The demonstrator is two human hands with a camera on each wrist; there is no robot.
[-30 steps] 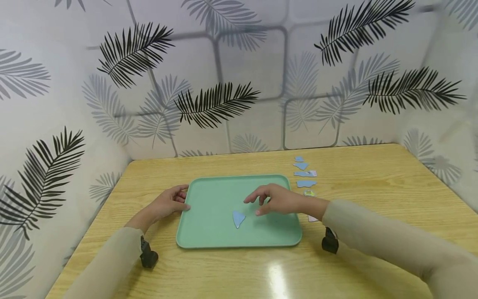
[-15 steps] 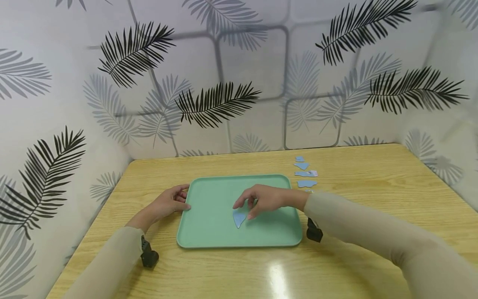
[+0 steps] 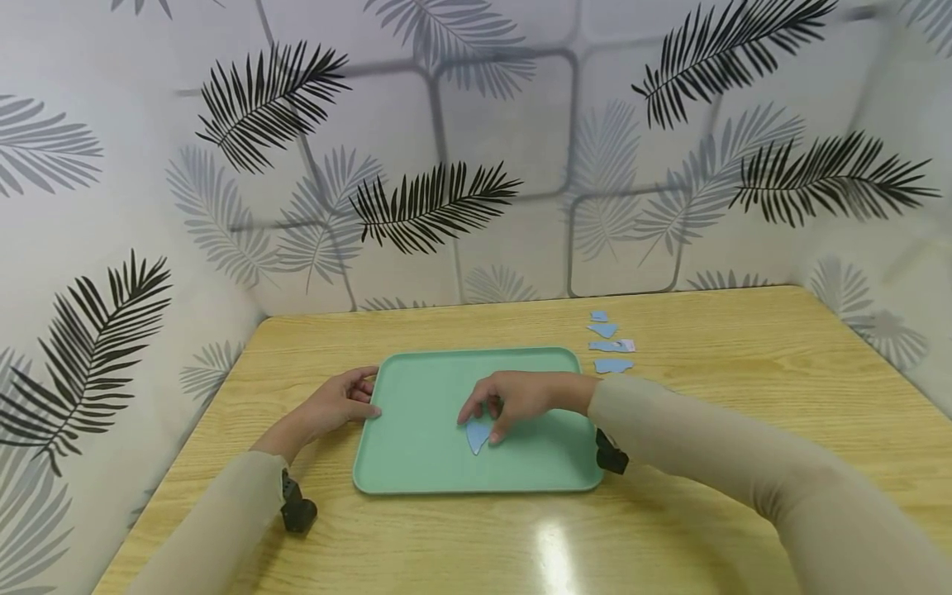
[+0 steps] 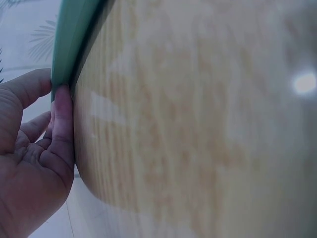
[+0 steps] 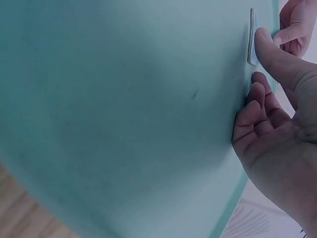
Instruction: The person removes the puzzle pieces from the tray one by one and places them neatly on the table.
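Observation:
A green tray (image 3: 416, 479) lies on the wooden table. At its left rim, my left hand (image 3: 335, 406) grips the edge, thumb over the rim and fingers against the outer side, as the left wrist view shows. On the tray is a flat, light blue, roughly triangular puzzle piece (image 3: 477, 438). My right hand (image 3: 516, 398) reaches over it from the right, index fingertip at its upper left corner and thumb at its right edge. In the right wrist view the thumb (image 5: 270, 49) overlaps the piece, while the other fingers are curled close to the tray surface.
Right of the tray's back corner, more flat puzzle pieces (image 3: 613, 365) lie in a column on the table (image 3: 706, 355). One of them (image 3: 612, 345) has a pinkish end. The right sleeve passes over the tray's right rim. A leaf-patterned wall stands behind the table.
My right hand has moved left and lowered to the blue puzzle piece, its fingertips now at the edges. The left hand stays on the tray's rim.

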